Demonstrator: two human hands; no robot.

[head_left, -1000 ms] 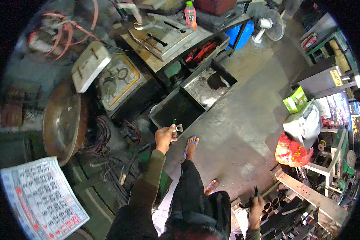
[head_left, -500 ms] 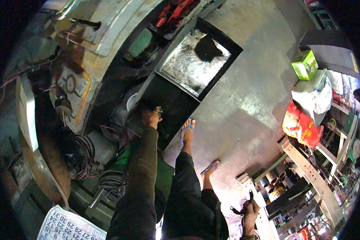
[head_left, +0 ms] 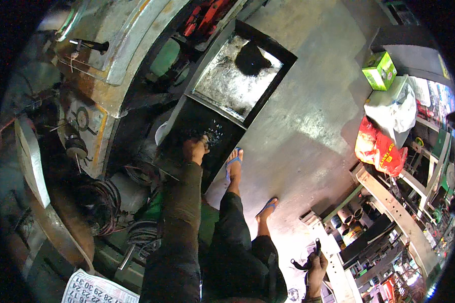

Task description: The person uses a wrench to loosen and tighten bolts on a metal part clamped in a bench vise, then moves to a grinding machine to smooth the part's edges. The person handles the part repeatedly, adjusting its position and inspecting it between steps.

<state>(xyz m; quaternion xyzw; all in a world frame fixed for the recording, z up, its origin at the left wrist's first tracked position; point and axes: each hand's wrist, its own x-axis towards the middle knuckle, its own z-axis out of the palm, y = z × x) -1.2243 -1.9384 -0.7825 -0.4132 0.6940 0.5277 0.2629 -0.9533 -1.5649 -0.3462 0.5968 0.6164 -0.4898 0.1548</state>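
Note:
Over the dark bottom of a black metal tray [head_left: 221,117], my left hand [head_left: 197,149] has its fingers curled together. Whatever they hold, if anything, is too small or dark to make out. Small shiny bits [head_left: 216,132] lie just beyond those fingertips. At the lower right, my right hand [head_left: 316,272] is closed around a black curved metal piece [head_left: 302,264] with ring-like ends. One end points up past the fingers and another sticks out to the left; its exact kind is unclear.
A bright metal pan [head_left: 232,83] with a dark patch adjoins the tray. Left of it stands a heavy machine [head_left: 129,60] with coiled cables [head_left: 144,233] below. On the right are a green box [head_left: 380,71], a red bag [head_left: 376,151] and a wooden beam [head_left: 389,202]. A calendar sheet [head_left: 96,290] lies lower left.
My left hand has shifted slightly within the tray, and the shiny bits beyond it now show. The view has turned a little. My right hand keeps its hold on the black piece.

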